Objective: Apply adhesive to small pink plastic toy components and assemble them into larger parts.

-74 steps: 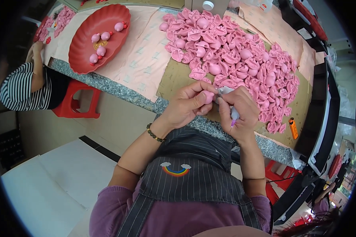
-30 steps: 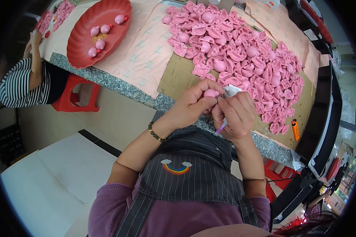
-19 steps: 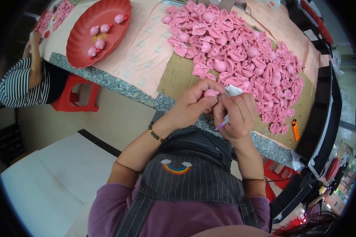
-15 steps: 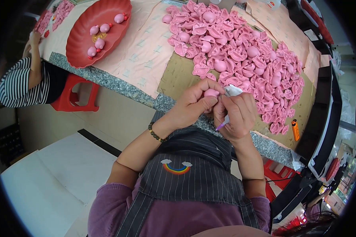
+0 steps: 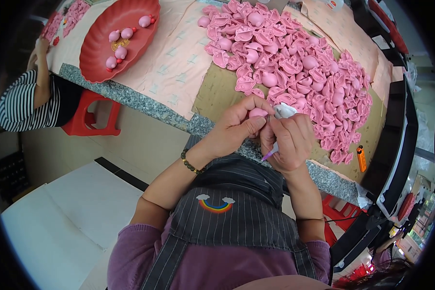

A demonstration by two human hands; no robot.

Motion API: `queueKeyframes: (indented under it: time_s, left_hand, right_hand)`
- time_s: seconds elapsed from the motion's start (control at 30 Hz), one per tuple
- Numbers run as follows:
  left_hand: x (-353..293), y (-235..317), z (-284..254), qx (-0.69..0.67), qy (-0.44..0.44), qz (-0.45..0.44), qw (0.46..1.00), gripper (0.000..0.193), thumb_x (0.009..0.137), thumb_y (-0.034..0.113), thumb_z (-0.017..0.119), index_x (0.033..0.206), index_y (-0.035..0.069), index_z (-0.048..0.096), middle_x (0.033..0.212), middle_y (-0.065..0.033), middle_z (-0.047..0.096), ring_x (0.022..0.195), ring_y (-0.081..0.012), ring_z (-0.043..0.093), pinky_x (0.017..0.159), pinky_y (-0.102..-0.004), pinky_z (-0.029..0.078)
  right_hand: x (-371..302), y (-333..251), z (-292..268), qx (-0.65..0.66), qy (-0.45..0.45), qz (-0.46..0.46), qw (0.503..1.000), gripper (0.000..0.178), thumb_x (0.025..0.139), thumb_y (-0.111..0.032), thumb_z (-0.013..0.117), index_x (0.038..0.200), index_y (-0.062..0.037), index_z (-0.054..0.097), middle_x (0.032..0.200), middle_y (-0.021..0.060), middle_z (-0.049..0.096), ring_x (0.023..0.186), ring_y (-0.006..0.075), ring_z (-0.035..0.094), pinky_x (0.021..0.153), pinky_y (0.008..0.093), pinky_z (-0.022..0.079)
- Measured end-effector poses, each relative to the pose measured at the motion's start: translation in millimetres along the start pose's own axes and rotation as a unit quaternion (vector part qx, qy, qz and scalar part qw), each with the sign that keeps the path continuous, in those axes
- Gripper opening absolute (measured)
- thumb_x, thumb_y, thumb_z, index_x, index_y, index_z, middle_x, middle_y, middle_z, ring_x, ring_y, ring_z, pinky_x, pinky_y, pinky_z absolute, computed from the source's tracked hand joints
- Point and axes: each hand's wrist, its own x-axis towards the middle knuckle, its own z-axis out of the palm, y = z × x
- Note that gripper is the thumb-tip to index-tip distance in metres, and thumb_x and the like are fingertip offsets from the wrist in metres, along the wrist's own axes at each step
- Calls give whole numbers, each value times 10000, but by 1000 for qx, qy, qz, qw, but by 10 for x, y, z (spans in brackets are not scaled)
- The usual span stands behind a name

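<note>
Pinching round pink piece (image 5: 258,112) in left hand (image 5: 238,126), likely to steady it, and gripping slim purple-tipped tool (image 5: 270,153) in curled right hand (image 5: 289,140) close beside it, just in front of pink pile (image 5: 310,62), presumably for short reach.

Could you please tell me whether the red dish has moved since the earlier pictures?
No, the red dish keeps its place against the granite edge; the whole view shifted.

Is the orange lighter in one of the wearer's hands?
No, the orange lighter lies on the brown board, beside the pile of pink pieces.
</note>
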Motion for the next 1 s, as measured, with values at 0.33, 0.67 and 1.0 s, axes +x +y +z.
queueKeyframes:
  time_s: [0.33,0.67,1.0]
  left_hand:
    - [-2,30,7,51,3,2,999,158,936,110,469,1086,59,463,951,30,453,741,-10,430,605,-157,354]
    - [-6,-3,-19,33,-4,-9,999,146,939,97,456,1077,49,457,983,16,443,774,-31,456,650,-171,400]
    - [-12,10,-32,-8,-13,-20,1000,155,940,81,443,1087,34,447,1043,-13,444,832,-63,498,700,-208,453]
  right_hand:
    - [4,14,6,17,0,-17,1000,218,542,120,619,743,41,592,640,87,514,530,230,485,470,316,387]
    - [-18,25,43,3,20,-36,999,188,552,34,650,728,49,587,606,67,473,529,212,487,475,317,352]
    - [-32,-14,5,-2,-6,8,1000,248,568,103,633,798,29,577,664,88,519,544,231,486,484,319,372]
